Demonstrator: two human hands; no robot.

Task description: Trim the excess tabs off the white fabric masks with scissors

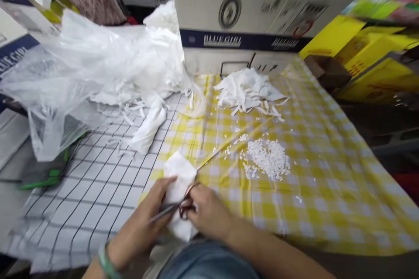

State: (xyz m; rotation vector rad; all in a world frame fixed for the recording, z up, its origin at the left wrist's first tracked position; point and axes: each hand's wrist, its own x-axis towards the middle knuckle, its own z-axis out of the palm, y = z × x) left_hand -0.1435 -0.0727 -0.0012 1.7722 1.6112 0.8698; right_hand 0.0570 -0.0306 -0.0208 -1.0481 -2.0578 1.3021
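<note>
A white fabric piece [180,169] is gripped by my left hand [145,213], its thumb lying on top and the other fingers mostly hidden. My right hand [212,210] is closed around the handles of a pair of scissors [165,209]. The blades point left, across the white piece and toward my left hand; whether they are parted is too blurred to tell. To the right of my right hand lies a heap of small white snippets [268,158], with more scattered around it. Farther back is a pile of white fabric pieces with strips [248,89].
A large clear plastic bag [98,56] with white fabric spreads over the left side. Under everything are a yellow checked cloth [314,192] and a white grid-lined cloth [108,183]. Cartons [203,13] stand behind. Yellow boxes [373,52] crowd the right edge.
</note>
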